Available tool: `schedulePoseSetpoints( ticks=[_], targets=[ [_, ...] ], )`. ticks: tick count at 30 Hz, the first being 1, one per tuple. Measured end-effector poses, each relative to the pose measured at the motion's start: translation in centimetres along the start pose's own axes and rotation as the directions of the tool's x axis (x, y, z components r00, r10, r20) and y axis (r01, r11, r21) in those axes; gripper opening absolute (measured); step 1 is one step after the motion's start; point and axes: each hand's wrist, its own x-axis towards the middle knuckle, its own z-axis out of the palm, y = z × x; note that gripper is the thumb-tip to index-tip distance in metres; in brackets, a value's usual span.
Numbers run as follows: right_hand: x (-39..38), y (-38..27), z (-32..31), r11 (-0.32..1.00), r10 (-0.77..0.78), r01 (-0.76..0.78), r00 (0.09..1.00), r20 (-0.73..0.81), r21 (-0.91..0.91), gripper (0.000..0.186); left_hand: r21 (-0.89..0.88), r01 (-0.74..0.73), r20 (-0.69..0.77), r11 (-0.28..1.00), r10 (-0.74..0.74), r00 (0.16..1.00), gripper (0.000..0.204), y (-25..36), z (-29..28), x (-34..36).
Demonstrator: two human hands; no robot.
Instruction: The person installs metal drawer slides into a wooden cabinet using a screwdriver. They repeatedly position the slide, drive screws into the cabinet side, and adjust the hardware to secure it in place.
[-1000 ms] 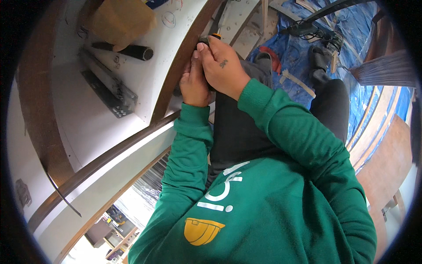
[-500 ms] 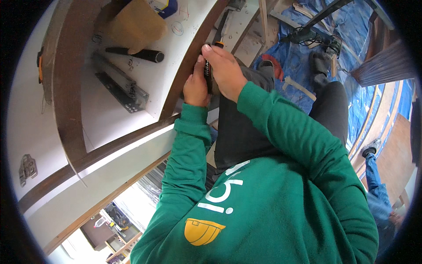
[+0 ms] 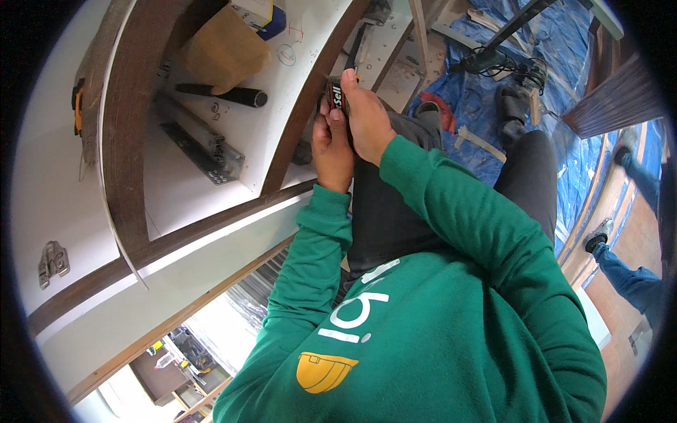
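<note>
Between my two hands is a small black object with a red, printed side [image 3: 336, 96]; its kind is hard to make out. My left hand [image 3: 333, 149] grips its lower end, fingers and thumb closed around it. My right hand [image 3: 368, 118] wraps its right side, thumb pointing up and most fingers hidden behind. Just beyond my right thumb, a dark slender shaft [image 3: 359, 48] extends away; whether it joins the held object is unclear. Both hands are above my lap, beside the dark brown edge [image 3: 300, 113] of a white cabinet.
Inside the cabinet are a black tube [image 3: 248, 96], a brown paper sheet [image 3: 227, 53] and dark metal drawer runners [image 3: 201, 155]. A metal hinge [image 3: 53, 264] is fixed at far left. Blue sheeting [image 3: 476, 95] covers the floor at right, with a red cloth [image 3: 441, 109]. Another person's legs [image 3: 620, 271] are at far right.
My left hand has shifted slightly down and right, and the object has turned so its red printed side shows more. The cabinet appears slightly further right. The other person's legs have moved.
</note>
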Motion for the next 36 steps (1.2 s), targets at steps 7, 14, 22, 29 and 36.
schedulePoseSetpoints(
  ticks=[7, 14, 22, 29, 36],
  targets=[
    [1.1, 2.2, 1.0, 0.985, -0.157, 0.151, 0.985, -0.073, -0.084, 0.03, 0.179, 0.081, 0.046, 0.981, -0.09, 0.995, 0.038, -0.1, -2.5, 1.0],
    [1.2, 2.5, 0.8, 0.958, -0.253, 0.251, 0.967, 0.003, -0.137, 0.018, 0.15, -0.059, -0.036, 0.987, 0.065, 0.997, 0.037, -1.4, -1.8, 1.9],
    [0.1, 1.0, 1.5, 0.896, -0.333, 0.3, 0.942, -0.049, -0.327, 0.013, 0.272, 0.084, -0.072, 0.959, -0.066, 0.995, 0.046, -1.1, -2.7, 2.0],
    [1.6, 2.1, 1.7, 0.975, -0.219, 0.215, 0.972, -0.081, -0.061, 0.008, 0.592, -0.045, -0.007, 0.805, 0.061, 0.998, 0.057, -1.8, -3.8, 2.8],
    [1.5, 1.2, 0.7, 0.937, -0.28, 0.296, 0.954, 0.108, -0.184, 0.017, 0.737, 0.213, -0.134, 0.642, -0.171, 0.976, 0.07, -2.2, -5.2, 4.2]
  ],
)
